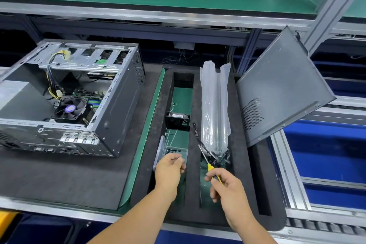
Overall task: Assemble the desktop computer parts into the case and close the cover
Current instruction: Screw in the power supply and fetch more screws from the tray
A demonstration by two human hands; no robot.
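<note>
the open computer case (79, 95) lies on its side on black foam, well off to the left of both hands and farther from the person, its open face up with the cpu fan (69, 110) and motherboard showing inside. the side cover (281, 89) leans tilted against the frame, up and to the right of the right hand, well apart from the case. between them a black foam tray (237, 164) holds a long air-cushion bag (214, 105) running away from the person, a loose black case fan (177, 120) in the slot beyond the left hand, and black cables (213, 156) just past the screwdriver tip. the left hand (170, 168) hovers over the small clear screw box (176, 151), fingers curled together as if pinching; whether it has a screw i cannot tell. the right hand (225, 184) grips the yellow-handled screwdriver (208, 162), shaft pointing up-left away from the palm. the left hand is the nearer one to the case, so the coming move likely carries leftward.
</note>
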